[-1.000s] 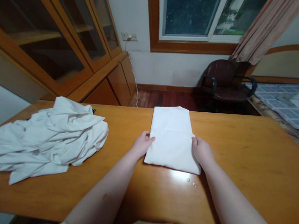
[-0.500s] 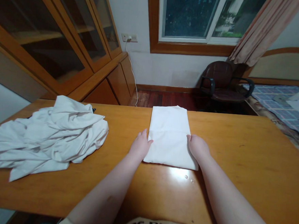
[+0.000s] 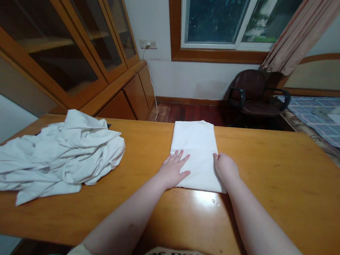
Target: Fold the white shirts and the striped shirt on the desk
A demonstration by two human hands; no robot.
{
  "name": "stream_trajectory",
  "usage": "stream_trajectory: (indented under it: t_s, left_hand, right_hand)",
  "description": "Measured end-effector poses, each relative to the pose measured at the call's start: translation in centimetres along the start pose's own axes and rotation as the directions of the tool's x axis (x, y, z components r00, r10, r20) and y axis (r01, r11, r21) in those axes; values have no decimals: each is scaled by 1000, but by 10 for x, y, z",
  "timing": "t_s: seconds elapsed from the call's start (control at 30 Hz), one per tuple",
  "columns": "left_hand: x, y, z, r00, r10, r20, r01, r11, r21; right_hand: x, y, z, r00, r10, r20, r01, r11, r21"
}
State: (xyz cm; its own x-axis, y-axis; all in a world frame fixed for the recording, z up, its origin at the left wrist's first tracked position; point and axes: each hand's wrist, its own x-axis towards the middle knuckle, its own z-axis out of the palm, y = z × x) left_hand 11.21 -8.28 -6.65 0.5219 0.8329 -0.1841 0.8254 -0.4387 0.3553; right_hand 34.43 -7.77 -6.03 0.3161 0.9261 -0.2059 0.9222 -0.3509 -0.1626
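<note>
A white cloth (image 3: 196, 145), folded into a neat rectangle, lies in the middle of the wooden table (image 3: 271, 177). My left hand (image 3: 174, 168) rests flat on the cloth's near left part, fingers spread. At the cloth's right edge is my right hand (image 3: 225, 168), its fingers curled against that edge with the fingertips hidden under or beside the fabric.
A crumpled heap of white cloth (image 3: 57, 154) sits on the table's left side. Behind the table are a wooden glass-door cabinet (image 3: 62, 46), a dark armchair (image 3: 255, 94) under the window, and a bed (image 3: 328, 115) at the right.
My left hand has moved from the cloth's left edge onto its top and opened flat. The right hand stays at the right edge. The cloth has barely shifted.
</note>
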Motion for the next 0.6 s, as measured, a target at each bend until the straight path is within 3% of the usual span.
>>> stream_trajectory:
  t_s: [0.2, 0.3, 0.37, 0.47, 0.6]
  left_hand:
    - [3, 2, 5, 994, -104, -40, 107, 991, 81]
    - [0, 13, 5, 976, -162, -146, 185, 969, 162]
    - [-2, 22, 5, 979, -83, -187, 120, 974, 194]
    - [-2, 30, 7, 988, 89, -122, -68, 984, 162]
    - [3, 30, 12, 993, 96, -69, -90, 992, 92]
  right_hand:
    - [-1, -1, -1, 999, 49, 0, -49, 999, 1]
    - [-1, -2, -1, 999, 41, 6, -41, 999, -8]
    - [-1, -2, 0, 999, 38, 8, -38, 999, -10]
    - [-1, -1, 0, 999, 39, -3, -39, 999, 25]
    - [-8, 3, -5, 997, 47, -58, -39, 991, 131]
